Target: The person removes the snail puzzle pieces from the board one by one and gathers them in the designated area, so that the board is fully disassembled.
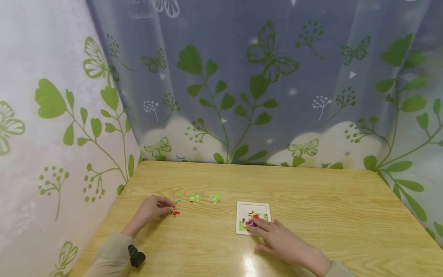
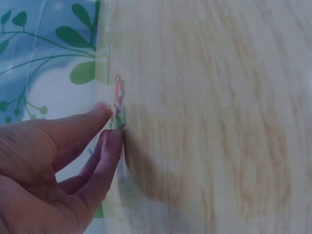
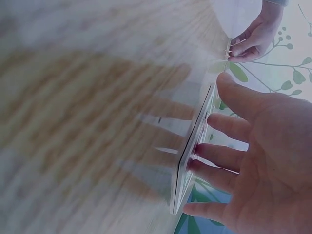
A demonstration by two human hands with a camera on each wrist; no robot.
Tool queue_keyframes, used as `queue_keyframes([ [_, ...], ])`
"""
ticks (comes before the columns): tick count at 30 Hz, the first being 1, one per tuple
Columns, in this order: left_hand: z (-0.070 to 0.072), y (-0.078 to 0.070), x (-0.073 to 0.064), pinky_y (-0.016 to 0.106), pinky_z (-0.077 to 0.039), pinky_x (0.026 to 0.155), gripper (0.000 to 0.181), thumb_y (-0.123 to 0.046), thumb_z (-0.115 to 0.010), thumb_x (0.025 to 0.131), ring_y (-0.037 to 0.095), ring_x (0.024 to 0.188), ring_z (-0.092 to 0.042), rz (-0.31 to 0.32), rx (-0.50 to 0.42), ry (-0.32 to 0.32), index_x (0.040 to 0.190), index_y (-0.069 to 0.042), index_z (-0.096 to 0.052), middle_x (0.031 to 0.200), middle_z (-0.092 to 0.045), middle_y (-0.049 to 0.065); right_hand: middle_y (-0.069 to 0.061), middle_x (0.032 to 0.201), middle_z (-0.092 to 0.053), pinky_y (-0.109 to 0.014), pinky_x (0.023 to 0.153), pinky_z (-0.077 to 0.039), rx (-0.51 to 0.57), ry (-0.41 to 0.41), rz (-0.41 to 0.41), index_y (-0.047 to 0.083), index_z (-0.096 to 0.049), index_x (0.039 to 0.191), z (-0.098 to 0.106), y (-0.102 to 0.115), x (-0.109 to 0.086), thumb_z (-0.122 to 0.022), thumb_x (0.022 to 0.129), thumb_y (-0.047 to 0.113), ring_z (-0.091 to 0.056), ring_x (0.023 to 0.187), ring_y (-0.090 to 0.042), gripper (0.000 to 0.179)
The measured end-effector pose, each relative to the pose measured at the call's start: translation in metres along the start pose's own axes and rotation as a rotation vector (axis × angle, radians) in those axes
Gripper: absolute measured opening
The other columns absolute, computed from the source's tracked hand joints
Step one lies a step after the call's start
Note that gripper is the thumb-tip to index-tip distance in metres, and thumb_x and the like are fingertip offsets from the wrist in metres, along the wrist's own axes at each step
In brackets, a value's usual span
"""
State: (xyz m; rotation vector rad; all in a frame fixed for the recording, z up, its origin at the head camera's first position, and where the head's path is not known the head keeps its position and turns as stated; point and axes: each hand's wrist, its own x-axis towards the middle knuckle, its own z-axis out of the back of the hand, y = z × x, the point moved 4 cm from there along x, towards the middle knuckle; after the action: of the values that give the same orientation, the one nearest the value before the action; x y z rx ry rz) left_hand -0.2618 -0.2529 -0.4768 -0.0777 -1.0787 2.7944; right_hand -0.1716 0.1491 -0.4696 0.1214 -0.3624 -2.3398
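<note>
My left hand [image 1: 154, 209] is at the left of the table, thumb and fingertips pinching a small colourful puzzle piece [image 2: 120, 118]. Right beside those fingertips lies a red puzzle piece [image 1: 176, 212]. Three green pieces form a row just behind: one with a pink spot [image 1: 177, 197], a second [image 1: 195, 198] and a third [image 1: 215, 198]. My right hand [image 1: 282, 240] reaches over a white square puzzle board [image 1: 243, 207], its straight fingers spread and fingertips on the board's partly filled picture [image 1: 256, 217]. Those fingers cover some of the fitted pieces.
The light wooden table [image 1: 311, 200] extends around the board. A printed curtain [image 1: 221, 127] hangs along the table's back edge, and a similar one [image 1: 52, 154] stands on the left. A black device [image 1: 136, 256] is on the left wrist.
</note>
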Motion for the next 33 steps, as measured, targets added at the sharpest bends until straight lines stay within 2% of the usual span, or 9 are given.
queue_keyframes([
  [3, 0.002, 0.0, 0.002, 0.03, -0.054, 0.066, 0.011, -0.018, -0.074, 0.094, 0.017, 0.081, -0.066, 0.041, 0.007, -0.042, 0.096, -0.008, -0.079, 0.086, -0.074, 0.003, -0.02, 0.155, -0.043, -0.069, 0.105, -0.039, 0.002, -0.003, 0.001, 0.013, -0.051, 0.15, -0.001, 0.0, 0.0, -0.057, 0.1, 0.048, -0.049, 0.135, -0.042, 0.061],
  [7, 0.003, -0.003, 0.006, 0.028, -0.051, 0.061, 0.021, -0.024, -0.067, 0.1, 0.015, 0.075, -0.063, 0.1, -0.07, -0.067, 0.104, -0.006, -0.076, 0.08, -0.07, 0.003, -0.02, 0.155, -0.043, -0.068, 0.106, -0.038, 0.006, -0.012, 0.0, 0.012, -0.051, 0.15, -0.001, -0.001, 0.0, -0.058, 0.101, 0.046, -0.049, 0.136, -0.041, 0.06],
  [12, -0.002, -0.015, 0.01, 0.032, -0.06, 0.066, 0.023, -0.019, -0.064, 0.102, 0.023, 0.077, -0.072, 0.063, -0.189, -0.096, 0.111, -0.001, -0.075, 0.093, -0.074, 0.013, -0.021, 0.153, -0.045, -0.065, 0.107, -0.038, 0.005, -0.043, 0.014, 0.009, -0.051, 0.149, -0.001, -0.001, 0.0, -0.058, 0.101, 0.044, -0.051, 0.134, -0.04, 0.059],
  [15, -0.008, -0.025, 0.013, 0.034, -0.061, 0.067, 0.023, -0.017, -0.064, 0.102, 0.027, 0.08, -0.072, 0.026, -0.243, -0.094, 0.112, 0.001, -0.074, 0.098, -0.073, 0.017, -0.02, 0.153, -0.046, -0.063, 0.109, -0.038, 0.001, -0.049, 0.015, 0.008, -0.052, 0.148, -0.001, -0.001, 0.0, -0.059, 0.101, 0.043, -0.052, 0.134, -0.037, 0.059],
  [20, -0.023, -0.043, 0.018, 0.035, -0.061, 0.069, 0.022, -0.018, -0.064, 0.102, 0.028, 0.082, -0.072, -0.009, -0.271, -0.065, 0.11, -0.002, -0.075, 0.098, -0.072, 0.015, -0.019, 0.154, -0.045, -0.061, 0.111, -0.036, 0.014, -0.035, -0.005, 0.007, -0.051, 0.149, -0.002, -0.003, 0.0, -0.058, 0.102, 0.044, -0.051, 0.136, -0.034, 0.06],
  [24, -0.035, -0.06, 0.022, 0.038, -0.062, 0.072, 0.021, -0.016, -0.063, 0.102, 0.032, 0.086, -0.072, -0.073, -0.301, -0.027, 0.111, -0.001, -0.075, 0.1, -0.072, 0.018, -0.02, 0.153, -0.046, -0.063, 0.11, -0.036, 0.011, -0.04, -0.002, 0.007, -0.052, 0.148, -0.001, -0.003, 0.0, -0.058, 0.102, 0.044, -0.05, 0.136, -0.036, 0.06],
  [29, -0.052, -0.08, 0.028, 0.039, -0.062, 0.077, 0.026, -0.018, -0.06, 0.104, 0.035, 0.091, -0.072, -0.152, -0.349, 0.063, 0.113, 0.002, -0.073, 0.104, -0.072, 0.021, -0.02, 0.151, -0.048, -0.063, 0.11, -0.036, -0.006, -0.052, -0.01, 0.008, -0.053, 0.147, 0.001, -0.004, -0.002, -0.06, 0.101, 0.043, -0.048, 0.137, -0.04, 0.058],
  [33, -0.066, -0.095, 0.033, 0.038, -0.062, 0.078, 0.028, -0.02, -0.059, 0.104, 0.033, 0.093, -0.072, -0.186, -0.364, 0.122, 0.115, 0.002, -0.072, 0.106, -0.073, 0.018, -0.019, 0.151, -0.049, -0.064, 0.11, -0.037, -0.026, -0.069, -0.018, 0.007, -0.054, 0.146, 0.003, -0.006, -0.005, -0.062, 0.1, 0.04, -0.048, 0.136, -0.041, 0.057],
])
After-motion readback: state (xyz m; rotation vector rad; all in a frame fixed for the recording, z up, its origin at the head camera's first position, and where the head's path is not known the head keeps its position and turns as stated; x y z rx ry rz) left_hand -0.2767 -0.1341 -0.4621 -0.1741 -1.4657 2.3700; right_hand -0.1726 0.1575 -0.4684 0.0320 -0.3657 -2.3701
